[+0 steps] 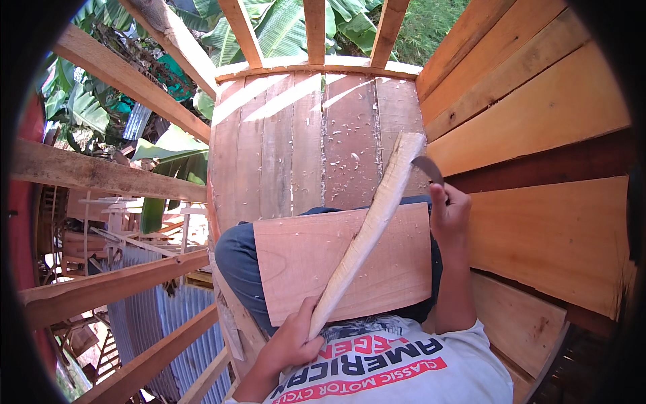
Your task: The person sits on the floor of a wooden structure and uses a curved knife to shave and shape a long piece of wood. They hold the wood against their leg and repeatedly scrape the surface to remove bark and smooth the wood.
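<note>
A long, pale, peeled wooden stick slants across my lap, its thicker far end up and to the right. My left hand is closed around its near end, close to my shirt. My right hand grips a knife with a dark curved blade; its handle is mostly hidden in my fingers. The blade lies at the right side of the stick, near the far end. Beneath the stick, a flat wooden board rests across my legs, with a few shavings on it.
I sit on a plank floor strewn with shavings. Wooden boards form a wall close to my right arm. Spaced wooden rails run along the left and far sides; beyond them are banana leaves and corrugated metal sheets lower down.
</note>
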Demonstrator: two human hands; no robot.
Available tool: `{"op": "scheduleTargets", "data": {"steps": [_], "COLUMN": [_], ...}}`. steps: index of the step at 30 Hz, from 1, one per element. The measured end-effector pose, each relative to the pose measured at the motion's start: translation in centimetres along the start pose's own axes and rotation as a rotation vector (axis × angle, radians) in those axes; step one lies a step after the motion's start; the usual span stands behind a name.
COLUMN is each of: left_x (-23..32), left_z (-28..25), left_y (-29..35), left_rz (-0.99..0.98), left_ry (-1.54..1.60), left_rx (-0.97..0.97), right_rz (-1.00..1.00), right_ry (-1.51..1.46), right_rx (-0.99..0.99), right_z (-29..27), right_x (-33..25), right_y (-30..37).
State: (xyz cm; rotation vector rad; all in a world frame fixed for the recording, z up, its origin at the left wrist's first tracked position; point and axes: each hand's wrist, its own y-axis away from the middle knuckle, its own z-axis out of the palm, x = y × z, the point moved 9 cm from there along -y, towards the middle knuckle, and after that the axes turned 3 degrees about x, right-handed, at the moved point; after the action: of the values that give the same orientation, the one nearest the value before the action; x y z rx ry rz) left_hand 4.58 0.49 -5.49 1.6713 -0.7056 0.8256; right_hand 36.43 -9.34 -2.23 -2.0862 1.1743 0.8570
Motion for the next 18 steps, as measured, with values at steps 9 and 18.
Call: {"op": "scheduleTargets", "data": {"steps": [9, 18], "left_x": [0.2, 5.8], "left_z": [-1.3, -4.5], "left_y": [-1.9, -6.7], "left_rz": [0.095, 0.228], "left_ry": [0.291, 0.652], "left_rx": [0.04, 0.184], "right_rz": [-0.311, -0.323], "right_ry": [0.064, -0.074], "right_rx": [-0.209, -0.186], "right_z": [4.7, 3.2], "right_x": [-3.9, -7.0], "right_y": [2.8, 0.5]}}
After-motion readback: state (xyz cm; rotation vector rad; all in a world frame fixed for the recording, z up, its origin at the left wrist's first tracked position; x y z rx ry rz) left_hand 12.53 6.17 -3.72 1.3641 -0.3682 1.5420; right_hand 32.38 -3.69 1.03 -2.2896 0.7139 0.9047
